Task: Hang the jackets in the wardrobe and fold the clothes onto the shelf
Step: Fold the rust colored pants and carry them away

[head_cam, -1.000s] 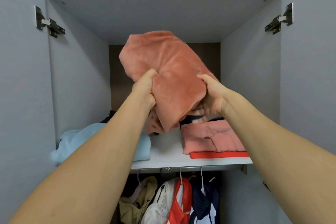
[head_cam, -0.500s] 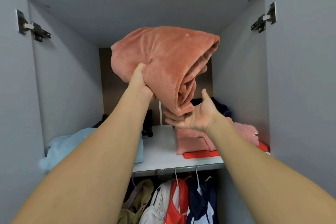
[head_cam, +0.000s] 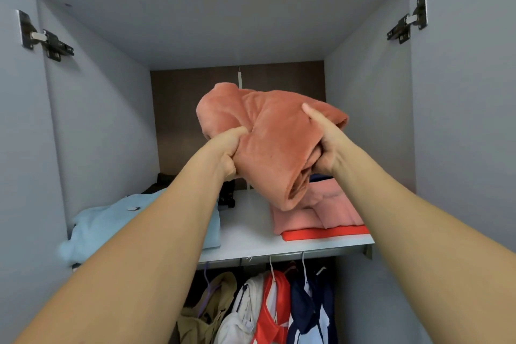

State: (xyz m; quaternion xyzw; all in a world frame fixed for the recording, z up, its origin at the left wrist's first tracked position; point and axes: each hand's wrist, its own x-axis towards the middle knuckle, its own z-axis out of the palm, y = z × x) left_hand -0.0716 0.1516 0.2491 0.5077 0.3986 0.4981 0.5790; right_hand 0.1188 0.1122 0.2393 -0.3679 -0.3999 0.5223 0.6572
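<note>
A folded salmon fleece garment [head_cam: 273, 142] is held up inside the wardrobe's upper compartment, above the white shelf [head_cam: 245, 234]. My left hand [head_cam: 226, 151] grips its left edge. My right hand [head_cam: 326, 145] grips its right edge, thumb on top. Its lower end hangs over a folded pink garment [head_cam: 326, 209] that lies on a folded red one [head_cam: 326, 233] at the shelf's right. A folded light blue garment [head_cam: 111, 220] lies at the shelf's left, partly hidden by my left arm.
Dark clothing [head_cam: 226, 195] sits at the back of the shelf. Below the shelf, several jackets [head_cam: 268, 307] hang from a rail: beige, white, red and navy. Both wardrobe doors stand open, with hinges [head_cam: 42, 36] on the side walls.
The fleece garment has come down toward the pink pile on the right. My right hand, open under it half a second ago, now grips its right edge.
</note>
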